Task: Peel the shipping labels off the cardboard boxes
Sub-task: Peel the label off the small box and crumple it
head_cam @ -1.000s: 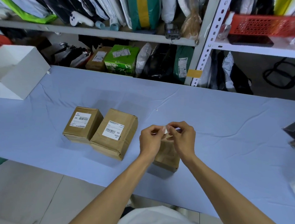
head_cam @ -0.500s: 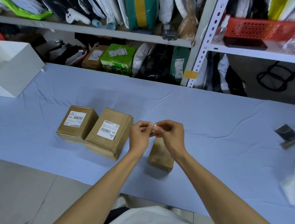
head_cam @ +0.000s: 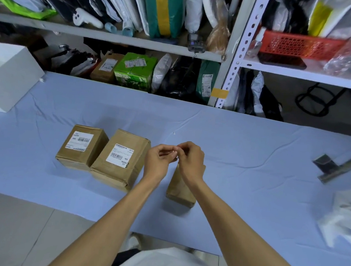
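Three brown cardboard boxes stand on the blue cloth. The left box [head_cam: 82, 147] and the middle box [head_cam: 120, 159] each carry a white shipping label, one label [head_cam: 79, 140] on the left, one label [head_cam: 120, 155] in the middle. The small right box [head_cam: 180, 186] shows bare cardboard and is partly hidden by my right wrist. Above it my left hand [head_cam: 160, 162] and my right hand [head_cam: 190, 161] meet fingertip to fingertip, pinching a small crumpled white peeled label [head_cam: 174, 153], mostly hidden by fingers.
A white box [head_cam: 6, 75] sits at the table's far left. At the right edge lie a dark tool-like object [head_cam: 333, 167] and white crumpled material [head_cam: 346, 219]. Shelves packed with parcels and bags run behind the table [head_cam: 252, 160].
My hands have lifted off the small box, and the white label between them has been squeezed smaller. The view has shifted slightly right.
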